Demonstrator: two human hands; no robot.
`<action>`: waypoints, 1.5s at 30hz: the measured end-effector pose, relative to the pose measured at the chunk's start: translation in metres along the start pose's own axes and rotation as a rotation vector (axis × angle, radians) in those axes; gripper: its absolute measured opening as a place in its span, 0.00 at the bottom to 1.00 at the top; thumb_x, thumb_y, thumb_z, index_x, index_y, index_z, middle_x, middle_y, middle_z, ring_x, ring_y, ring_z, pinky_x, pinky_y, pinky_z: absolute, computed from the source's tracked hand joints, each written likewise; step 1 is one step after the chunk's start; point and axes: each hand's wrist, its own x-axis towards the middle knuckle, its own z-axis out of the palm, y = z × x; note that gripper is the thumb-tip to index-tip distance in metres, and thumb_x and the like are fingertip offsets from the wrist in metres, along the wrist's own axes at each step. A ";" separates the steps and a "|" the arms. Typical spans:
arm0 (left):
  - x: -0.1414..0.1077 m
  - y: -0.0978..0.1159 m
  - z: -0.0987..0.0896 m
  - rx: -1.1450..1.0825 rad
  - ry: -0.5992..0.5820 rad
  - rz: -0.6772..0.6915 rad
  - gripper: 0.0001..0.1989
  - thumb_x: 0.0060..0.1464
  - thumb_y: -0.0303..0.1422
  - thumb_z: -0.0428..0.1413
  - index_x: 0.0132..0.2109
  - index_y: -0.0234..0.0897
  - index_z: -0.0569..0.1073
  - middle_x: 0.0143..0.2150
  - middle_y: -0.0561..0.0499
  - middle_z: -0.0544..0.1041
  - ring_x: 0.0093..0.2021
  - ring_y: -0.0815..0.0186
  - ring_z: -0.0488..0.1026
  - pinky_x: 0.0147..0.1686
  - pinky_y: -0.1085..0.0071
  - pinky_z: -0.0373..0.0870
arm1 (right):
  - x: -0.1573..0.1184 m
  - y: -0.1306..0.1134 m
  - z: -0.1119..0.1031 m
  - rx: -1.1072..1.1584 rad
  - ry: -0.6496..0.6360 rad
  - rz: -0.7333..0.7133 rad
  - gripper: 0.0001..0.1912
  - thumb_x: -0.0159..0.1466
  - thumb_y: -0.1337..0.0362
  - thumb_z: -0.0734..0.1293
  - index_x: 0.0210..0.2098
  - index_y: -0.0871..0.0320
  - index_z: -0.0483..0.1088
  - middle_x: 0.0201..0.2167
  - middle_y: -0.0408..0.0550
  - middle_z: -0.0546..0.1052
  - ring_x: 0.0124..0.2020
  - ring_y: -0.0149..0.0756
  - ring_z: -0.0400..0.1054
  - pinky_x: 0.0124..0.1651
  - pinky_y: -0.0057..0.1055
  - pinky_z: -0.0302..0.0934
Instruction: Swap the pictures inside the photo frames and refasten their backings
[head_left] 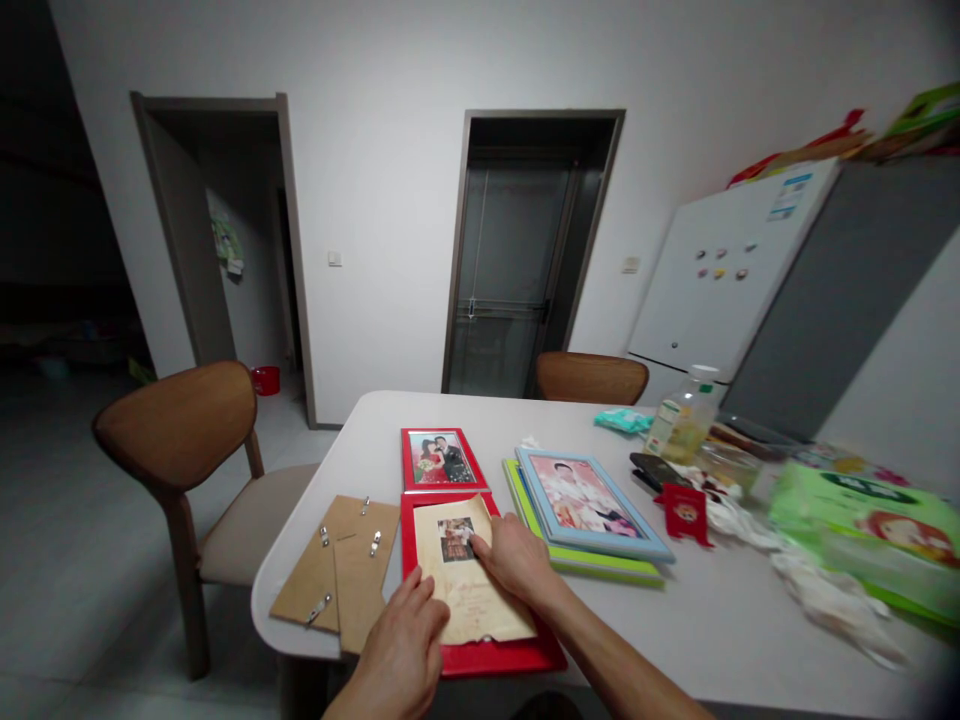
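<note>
A cream sheet with a small dark picture near its top lies over a red frame at the table's front edge. My left hand rests at the sheet's left edge, fingers bent and close together. From the right, my right hand holds the sheet's right side, thumb on top beside the small picture. Just beyond is another red frame with a couple's photo. Two brown backing boards with metal clips lie to the left, overlapping.
A light blue frame lies on green frames at the right. Beyond are a bottle, a dark phone, a red item, crumpled tissues and a green tissue pack. Wooden chairs stand left and behind the table.
</note>
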 end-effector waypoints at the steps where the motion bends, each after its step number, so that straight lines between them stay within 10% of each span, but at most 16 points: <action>1: 0.000 -0.001 0.002 0.003 0.006 0.001 0.14 0.47 0.22 0.44 0.38 0.36 0.70 0.51 0.48 0.68 0.57 0.62 0.56 0.56 0.62 0.53 | 0.000 0.000 0.001 -0.014 0.009 -0.008 0.22 0.56 0.51 0.55 0.38 0.63 0.67 0.36 0.57 0.69 0.36 0.44 0.66 0.35 0.35 0.56; 12: 0.003 0.002 -0.003 0.025 -0.038 -0.039 0.15 0.48 0.27 0.46 0.44 0.35 0.69 0.53 0.45 0.66 0.58 0.60 0.54 0.57 0.64 0.50 | -0.004 0.000 0.012 -0.058 0.162 -0.099 0.25 0.55 0.49 0.59 0.48 0.56 0.60 0.43 0.53 0.65 0.43 0.44 0.59 0.41 0.35 0.51; 18: -0.005 -0.003 0.003 0.002 -0.116 -0.048 0.32 0.41 0.39 0.56 0.54 0.34 0.60 0.61 0.41 0.51 0.61 0.54 0.44 0.57 0.59 0.48 | -0.012 -0.002 0.014 0.001 0.120 -0.176 0.18 0.58 0.52 0.56 0.40 0.57 0.66 0.46 0.54 0.63 0.42 0.42 0.59 0.43 0.36 0.50; 29: -0.004 0.016 -0.033 0.075 -0.083 0.160 0.14 0.48 0.25 0.47 0.42 0.43 0.69 0.56 0.51 0.62 0.58 0.59 0.54 0.55 0.55 0.50 | -0.018 0.011 0.020 0.243 0.105 -0.168 0.23 0.62 0.57 0.49 0.50 0.62 0.61 0.50 0.56 0.64 0.52 0.41 0.55 0.52 0.35 0.48; 39: -0.015 -0.005 -0.015 -0.053 -0.083 0.097 0.22 0.42 0.24 0.51 0.48 0.41 0.65 0.57 0.50 0.62 0.58 0.63 0.54 0.57 0.59 0.46 | -0.026 -0.007 0.007 0.093 0.069 -0.144 0.20 0.59 0.56 0.55 0.47 0.56 0.64 0.51 0.55 0.62 0.53 0.47 0.52 0.51 0.41 0.46; 45: -0.050 -0.056 -0.035 -0.003 0.012 -0.086 0.32 0.41 0.30 0.56 0.56 0.42 0.56 0.61 0.45 0.52 0.60 0.59 0.48 0.57 0.56 0.47 | -0.048 -0.061 -0.006 0.245 0.001 -0.470 0.19 0.59 0.57 0.56 0.47 0.56 0.63 0.46 0.52 0.67 0.49 0.43 0.55 0.51 0.39 0.43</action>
